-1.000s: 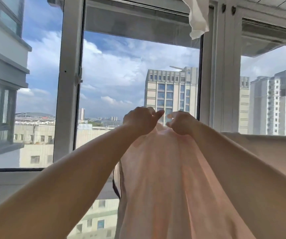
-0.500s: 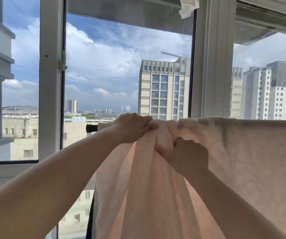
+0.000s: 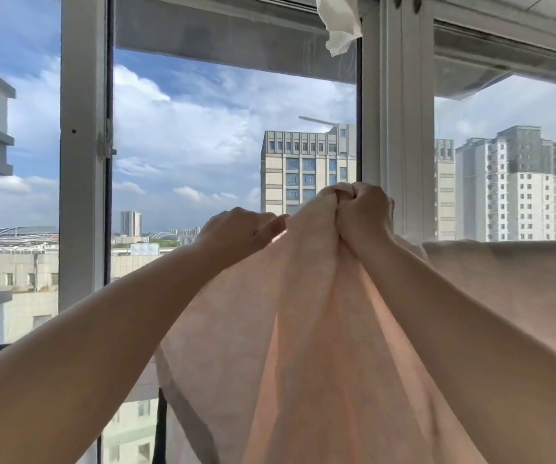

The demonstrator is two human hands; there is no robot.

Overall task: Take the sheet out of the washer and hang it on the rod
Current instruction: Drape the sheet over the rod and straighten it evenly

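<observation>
Both hands raised at the window, gripping the sheet (image 3: 320, 329).

The right hand (image 3: 365, 212) is fisted on a gathered bunch of fabric, held higher than the left hand (image 3: 236, 231), which pinches an edge just beside it. The sheet hangs down from both grips (its far part lies level to the right of the right hand; the rod is hidden). A white cloth (image 3: 338, 21) hangs above.

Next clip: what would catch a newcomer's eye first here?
Two bare arms reach forward at centre, the right hand bunching a pale pink sheet and the left hand gripping its edge beside it. Behind them, tall windows show blue sky and a high-rise building.
</observation>
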